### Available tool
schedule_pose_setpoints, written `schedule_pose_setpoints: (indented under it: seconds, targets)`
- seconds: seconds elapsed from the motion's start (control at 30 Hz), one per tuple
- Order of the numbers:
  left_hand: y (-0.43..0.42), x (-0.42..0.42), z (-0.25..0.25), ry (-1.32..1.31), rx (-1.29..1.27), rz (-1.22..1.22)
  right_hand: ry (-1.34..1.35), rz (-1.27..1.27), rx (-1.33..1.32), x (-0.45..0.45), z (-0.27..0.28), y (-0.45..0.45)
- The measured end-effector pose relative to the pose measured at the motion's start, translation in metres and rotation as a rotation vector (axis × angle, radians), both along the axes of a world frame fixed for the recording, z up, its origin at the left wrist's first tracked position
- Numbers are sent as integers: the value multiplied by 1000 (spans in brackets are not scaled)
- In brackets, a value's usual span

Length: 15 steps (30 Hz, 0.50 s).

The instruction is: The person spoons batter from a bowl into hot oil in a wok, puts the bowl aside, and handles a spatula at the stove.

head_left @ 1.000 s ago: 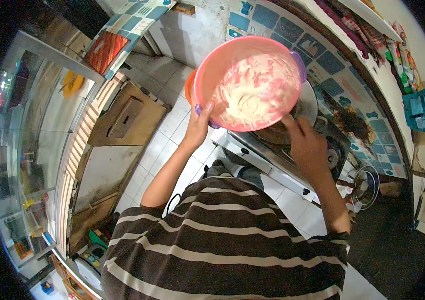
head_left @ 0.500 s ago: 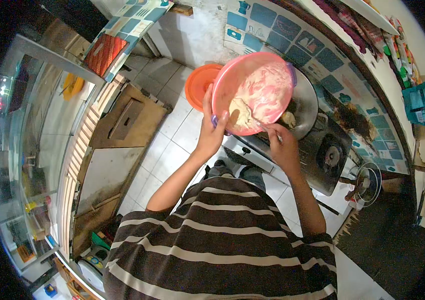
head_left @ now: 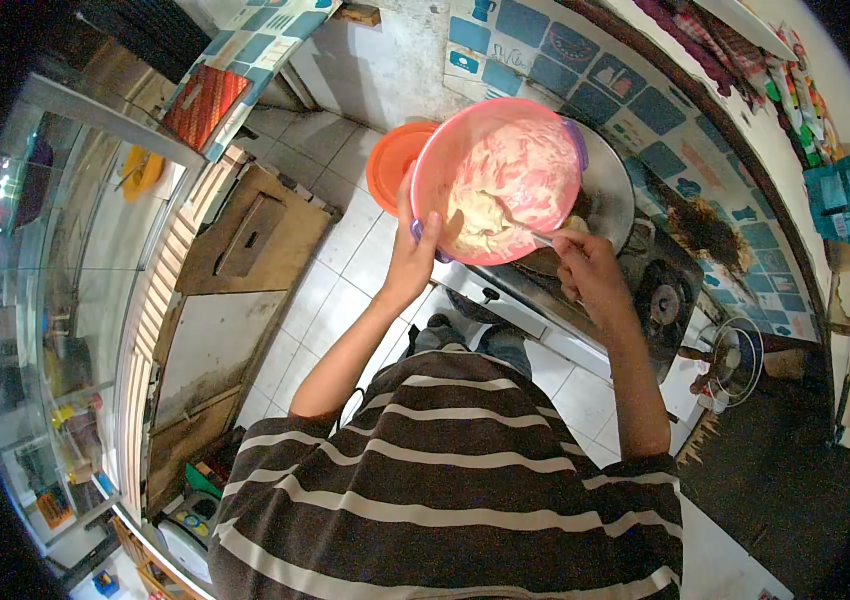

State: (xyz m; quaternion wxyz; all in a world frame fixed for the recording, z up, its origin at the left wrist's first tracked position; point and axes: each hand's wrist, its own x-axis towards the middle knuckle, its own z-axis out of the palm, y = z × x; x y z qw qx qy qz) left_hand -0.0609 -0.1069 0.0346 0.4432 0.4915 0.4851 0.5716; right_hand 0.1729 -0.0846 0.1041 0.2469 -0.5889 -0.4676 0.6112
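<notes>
A pink bowl (head_left: 429,190) with purple handles is tilted towards me, its inside smeared with pale batter (head_left: 480,218). My left hand (head_left: 411,250) grips the bowl's left rim, thumb on the near side. Between the closed fingers of my right hand (head_left: 590,272) is the handle of a metal spoon (head_left: 535,237), whose head sits in the batter. Behind the bowl, a wide metal pan (head_left: 613,195) rests on the stove, partly hidden; a pale piece shows inside it.
The black stove (head_left: 680,285) has a second burner at the right. An orange basin (head_left: 385,165) stands beyond the bowl on the left. A wire basket (head_left: 742,368) is at the right, a wooden cabinet (head_left: 235,230) at the left, and a tiled wall (head_left: 545,50) behind.
Since the first frame, the bowl has come down slightly and tilted more, uncovering more of the basin. My right hand moved from the bowl's edge to holding the spoon in the batter.
</notes>
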Motion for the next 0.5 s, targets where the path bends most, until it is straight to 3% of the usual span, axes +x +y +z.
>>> schedule_pose_setpoints:
  seconds: [0.2,0.3,0.5]
  targets:
    - [22,-10,-22,-88,-67,-37,-220,60,229,7,-6,19]
    - [39,-15,-31,-81,-81,-71,-30,-28,117,8,5,22]
    - [72,-28,-31,20,34,-151,-122,-7,226,6,8,38]
